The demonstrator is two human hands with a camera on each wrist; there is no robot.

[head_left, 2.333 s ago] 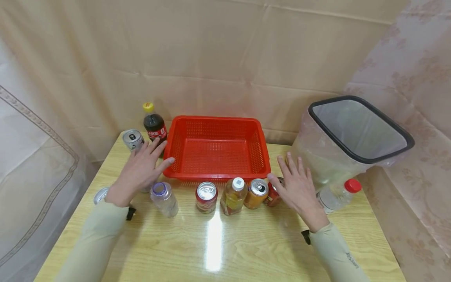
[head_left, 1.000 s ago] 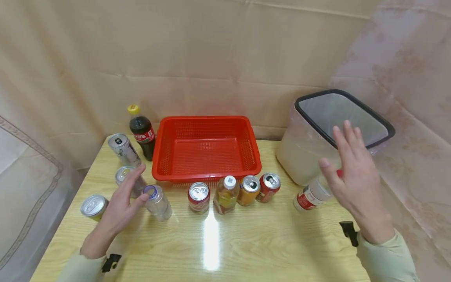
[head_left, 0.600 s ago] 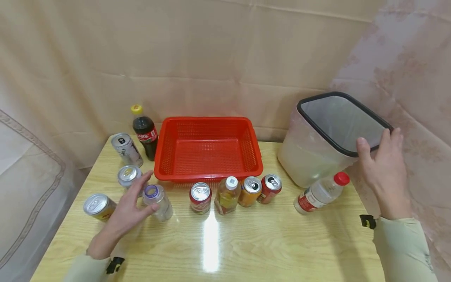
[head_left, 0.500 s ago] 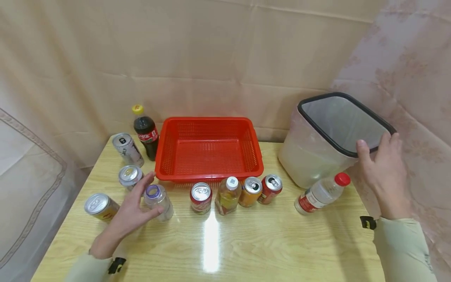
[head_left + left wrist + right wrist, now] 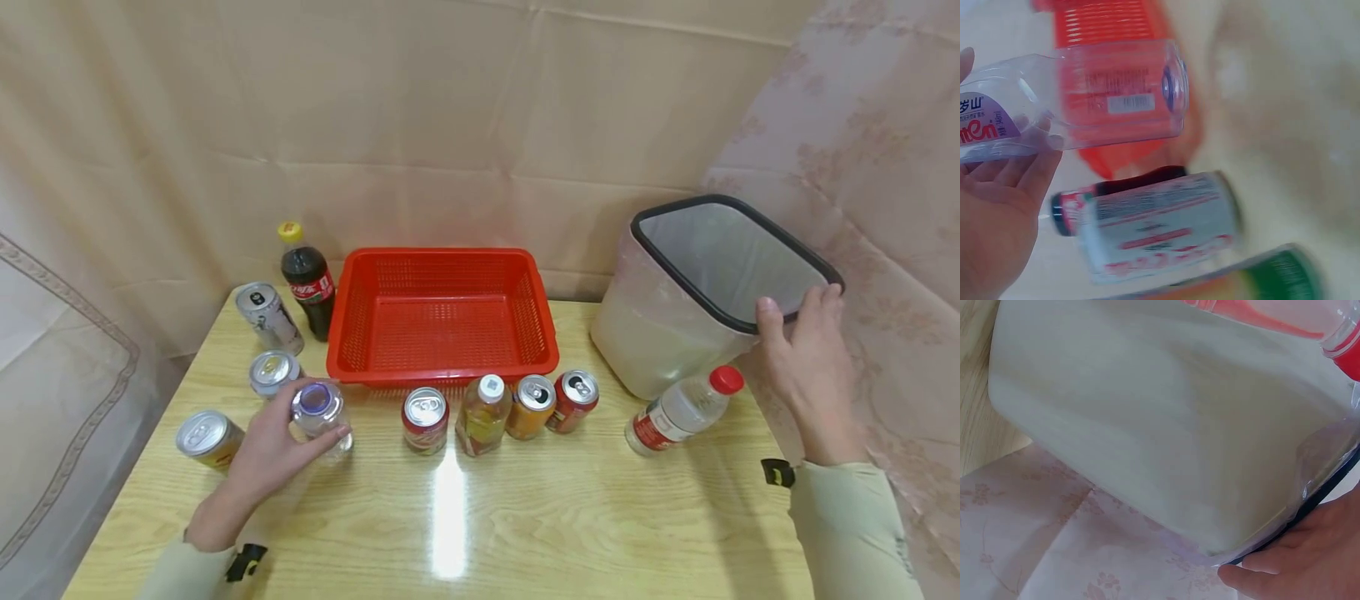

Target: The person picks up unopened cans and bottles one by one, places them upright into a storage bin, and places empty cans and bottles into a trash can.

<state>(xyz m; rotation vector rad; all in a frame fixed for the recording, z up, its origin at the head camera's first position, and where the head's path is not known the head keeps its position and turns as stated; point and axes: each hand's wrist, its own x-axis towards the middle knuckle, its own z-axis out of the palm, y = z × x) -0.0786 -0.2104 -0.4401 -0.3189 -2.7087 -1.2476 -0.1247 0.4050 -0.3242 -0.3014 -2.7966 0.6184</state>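
Observation:
My left hand [image 5: 270,450] grips a clear plastic bottle with a purple top [image 5: 318,412], thumb on its near side. In the left wrist view, the same bottle [image 5: 1122,94] shows a purple label and its ribless base, with fingers [image 5: 1038,175] behind it. My right hand [image 5: 810,367] holds the black rim of the bin [image 5: 675,308], which is lined with a clear bag. The right wrist view has the right hand [image 5: 1304,556] at the rim, beside the bin's pale wall [image 5: 1116,412]. A clear red-capped bottle [image 5: 678,412] leans against the bin.
A red plastic basket [image 5: 442,375] stands at the back middle. Before it are a red can [image 5: 425,425], a bottle of yellowish drink [image 5: 482,417], an orange can [image 5: 531,408] and another red can [image 5: 573,400]. Several cans and a cola bottle [image 5: 307,287] stand left.
Both hands leave the basket's sides. The right hand moves right and takes the bin's rim. The left hand draws back, closes round the purple-topped bottle and shifts it slightly left.

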